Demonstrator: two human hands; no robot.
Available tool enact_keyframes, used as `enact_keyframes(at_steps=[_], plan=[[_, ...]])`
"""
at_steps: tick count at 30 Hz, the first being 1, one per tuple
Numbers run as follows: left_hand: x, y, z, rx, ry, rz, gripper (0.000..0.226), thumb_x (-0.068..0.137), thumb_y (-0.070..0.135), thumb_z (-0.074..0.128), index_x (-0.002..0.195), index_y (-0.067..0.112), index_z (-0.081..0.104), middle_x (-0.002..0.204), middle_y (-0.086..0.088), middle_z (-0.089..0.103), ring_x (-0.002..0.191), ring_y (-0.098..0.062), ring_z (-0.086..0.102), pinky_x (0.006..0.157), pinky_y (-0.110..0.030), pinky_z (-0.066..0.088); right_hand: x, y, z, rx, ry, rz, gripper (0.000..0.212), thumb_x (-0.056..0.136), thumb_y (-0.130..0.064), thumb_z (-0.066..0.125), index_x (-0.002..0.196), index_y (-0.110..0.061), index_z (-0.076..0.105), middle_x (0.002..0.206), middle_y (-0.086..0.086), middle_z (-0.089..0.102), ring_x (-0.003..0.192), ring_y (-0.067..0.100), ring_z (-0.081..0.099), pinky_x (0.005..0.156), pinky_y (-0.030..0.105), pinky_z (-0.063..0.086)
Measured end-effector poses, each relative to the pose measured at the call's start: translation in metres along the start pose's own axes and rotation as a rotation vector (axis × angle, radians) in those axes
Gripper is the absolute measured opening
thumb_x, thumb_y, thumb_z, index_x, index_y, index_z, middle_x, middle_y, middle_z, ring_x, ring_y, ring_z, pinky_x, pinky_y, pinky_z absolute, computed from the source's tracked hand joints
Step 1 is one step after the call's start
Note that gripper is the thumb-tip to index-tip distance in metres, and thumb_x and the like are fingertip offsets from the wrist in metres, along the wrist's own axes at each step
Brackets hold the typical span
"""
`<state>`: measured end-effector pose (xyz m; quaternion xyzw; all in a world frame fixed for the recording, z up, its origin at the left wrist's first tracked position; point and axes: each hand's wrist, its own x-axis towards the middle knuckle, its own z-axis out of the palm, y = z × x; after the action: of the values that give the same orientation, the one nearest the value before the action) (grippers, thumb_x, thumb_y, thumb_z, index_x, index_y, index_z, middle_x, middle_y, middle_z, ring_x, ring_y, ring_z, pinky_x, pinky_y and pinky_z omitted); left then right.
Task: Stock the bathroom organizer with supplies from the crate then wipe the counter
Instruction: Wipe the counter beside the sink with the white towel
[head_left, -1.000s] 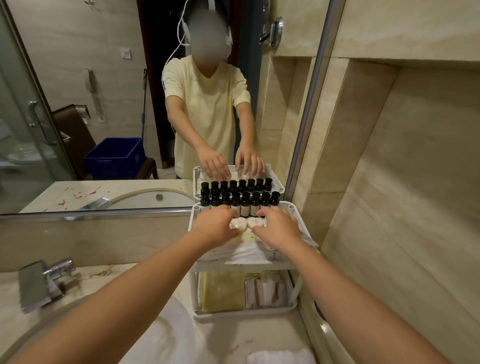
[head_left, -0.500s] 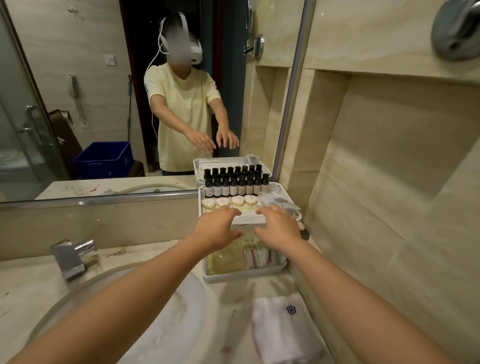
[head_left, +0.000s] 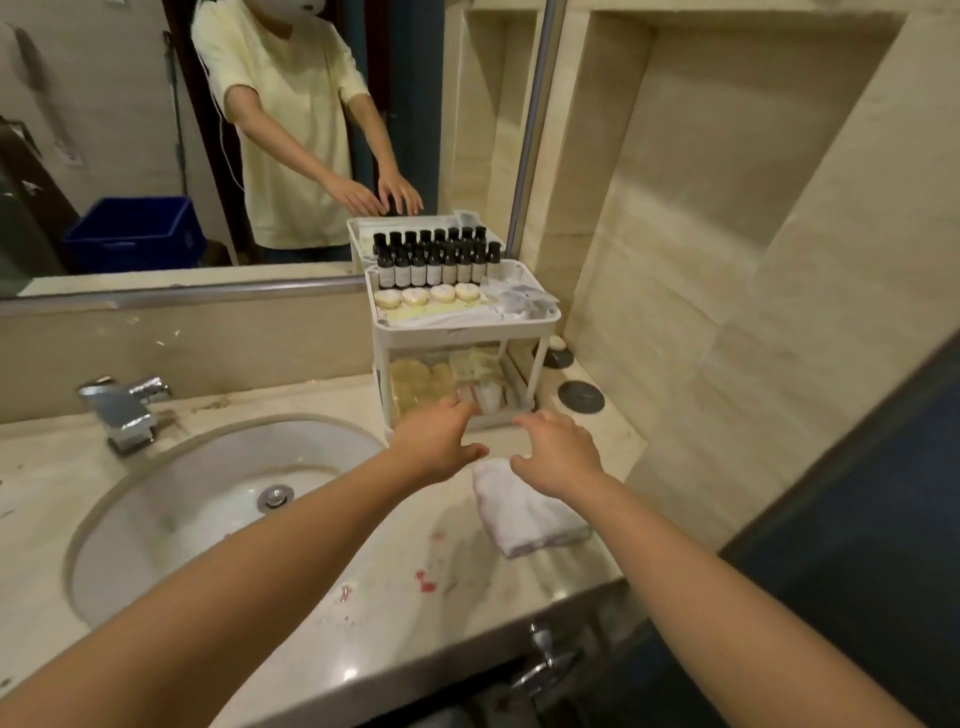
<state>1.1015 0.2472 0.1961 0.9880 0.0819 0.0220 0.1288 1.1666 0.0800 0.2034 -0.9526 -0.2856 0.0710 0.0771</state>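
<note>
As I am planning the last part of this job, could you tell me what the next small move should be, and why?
Probably lower the right hand onto the folded white cloth and grip it. The organizer looks full on both shelves, the left hand is empty too, and red smears mark the counter.

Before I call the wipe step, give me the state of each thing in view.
Organizer: upright on counter, both tiers stocked.
Bottles: upright, capped, in rows on top tier.
Soaps: flat, in a row before the bottles.
Towel: folded, lying on counter, not gripped.
Counter: red stains, unwiped.
Tap: no water running.
Left hand: open, empty, by lower tier.
Right hand: open, empty, over towel.
</note>
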Motion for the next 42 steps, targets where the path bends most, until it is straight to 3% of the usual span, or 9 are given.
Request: enact_keyframes(at_steps=[10, 14, 19, 22, 26, 36, 42], plan=[[-0.019, 0.019, 0.056, -0.044, -0.131, -0.009, 0.062, 0.089, 0.053, 0.057, 0.143, 0.026, 0.040, 0.141, 0.000, 0.047, 0.121, -0.023, 0.052, 0.094, -0.038, 0.046, -0.026, 0.037, 0.051, -0.026, -0.110, 0.028, 0.060, 0.089, -0.039, 0.055, 0.145, -0.024, 0.040, 0.145, 0.002, 0.045, 0.132, 0.025, 0.041, 0.108, 0.037, 0.035], [-0.013, 0.022, 0.083, -0.053, -0.191, -0.048, 0.061, 0.090, 0.053, 0.056, 0.143, 0.027, 0.039, 0.140, 0.000, 0.047, 0.121, -0.023, 0.051, 0.095, -0.038, 0.046, -0.016, 0.055, 0.071, -0.029, -0.196, 0.013, 0.065, 0.093, -0.039, 0.050, 0.152, -0.025, 0.026, 0.160, 0.003, 0.024, 0.146, 0.024, 0.021, 0.117, 0.043, 0.022], [0.002, 0.029, 0.119, -0.086, -0.228, -0.092, 0.063, 0.090, 0.050, 0.056, 0.144, 0.024, 0.037, 0.146, 0.000, 0.043, 0.129, -0.022, 0.045, 0.101, -0.037, 0.042, 0.004, 0.081, 0.094, -0.044, -0.308, 0.003, 0.066, 0.098, -0.041, 0.042, 0.156, -0.028, 0.012, 0.164, 0.003, 0.004, 0.150, 0.024, 0.002, 0.120, 0.048, 0.007], [0.015, 0.035, 0.138, -0.065, -0.228, -0.106, 0.066, 0.092, 0.050, 0.053, 0.147, 0.020, 0.032, 0.152, -0.003, 0.035, 0.137, -0.023, 0.035, 0.111, -0.038, 0.032, 0.021, 0.093, 0.105, -0.050, -0.338, -0.033, 0.068, 0.099, -0.041, 0.041, 0.156, -0.026, 0.007, 0.164, 0.004, -0.001, 0.150, 0.025, 0.000, 0.120, 0.048, 0.006], [0.030, 0.040, 0.161, -0.005, -0.261, -0.149, 0.072, 0.096, 0.052, 0.043, 0.154, 0.019, 0.015, 0.162, -0.005, 0.012, 0.150, -0.023, 0.005, 0.121, -0.042, 0.006, 0.044, 0.105, 0.121, -0.040, -0.367, -0.097, 0.070, 0.100, -0.039, 0.039, 0.156, -0.025, 0.000, 0.164, 0.005, -0.004, 0.151, 0.025, -0.001, 0.121, 0.049, 0.005], [0.051, 0.044, 0.206, 0.064, -0.274, -0.197, 0.069, 0.101, 0.052, 0.019, 0.154, 0.019, -0.008, 0.160, -0.010, -0.018, 0.146, -0.026, -0.022, 0.119, -0.040, -0.012, 0.072, 0.125, 0.161, -0.032, -0.380, -0.190, 0.065, 0.103, -0.048, 0.024, 0.153, -0.034, -0.015, 0.160, 0.002, -0.026, 0.145, 0.021, -0.029, 0.118, 0.048, -0.014], [0.048, 0.046, 0.222, 0.128, -0.248, -0.233, 0.063, 0.100, 0.050, 0.006, 0.148, 0.020, -0.022, 0.158, -0.009, -0.026, 0.143, -0.024, -0.030, 0.119, -0.041, -0.015, 0.072, 0.128, 0.173, -0.052, -0.341, -0.202, 0.066, 0.100, -0.051, 0.019, 0.152, -0.034, -0.017, 0.158, 0.002, -0.029, 0.142, 0.025, -0.034, 0.116, 0.051, -0.018]])
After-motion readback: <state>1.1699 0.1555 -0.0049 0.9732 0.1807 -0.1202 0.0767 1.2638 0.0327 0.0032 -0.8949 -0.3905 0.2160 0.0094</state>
